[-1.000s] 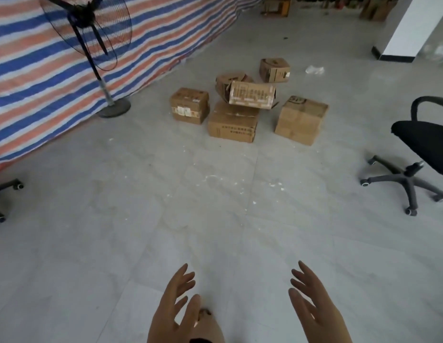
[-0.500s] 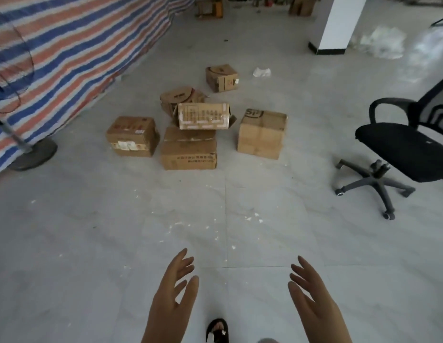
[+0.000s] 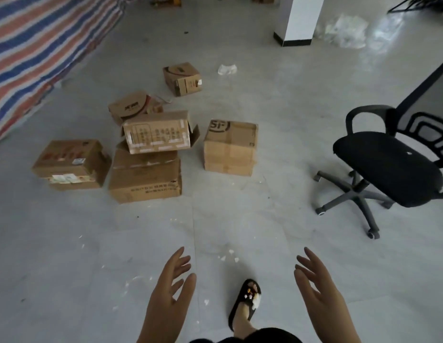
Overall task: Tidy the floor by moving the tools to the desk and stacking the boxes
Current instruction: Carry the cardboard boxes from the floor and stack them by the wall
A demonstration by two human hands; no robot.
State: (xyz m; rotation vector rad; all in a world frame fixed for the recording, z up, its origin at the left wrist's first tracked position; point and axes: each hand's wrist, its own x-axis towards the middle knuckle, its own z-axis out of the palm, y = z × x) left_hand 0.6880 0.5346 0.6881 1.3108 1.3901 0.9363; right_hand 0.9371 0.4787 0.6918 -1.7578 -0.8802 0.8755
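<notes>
Striped tarp (image 3: 30, 38) borders the floor at left. A labelled box (image 3: 69, 164) sits beside a larger box (image 3: 145, 179) with unreadable print, which bears a tilted box (image 3: 157, 134); the box marked "SF" (image 3: 230, 147) stands apart. Left hand (image 3: 168, 298) and right hand (image 3: 319, 298) hover empty, fingers spread, over bare tiles well short of the boxes; office chair (image 3: 388, 167) stands right

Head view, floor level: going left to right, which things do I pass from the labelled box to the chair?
labelled box → big bottom box → SF box → office chair
</notes>
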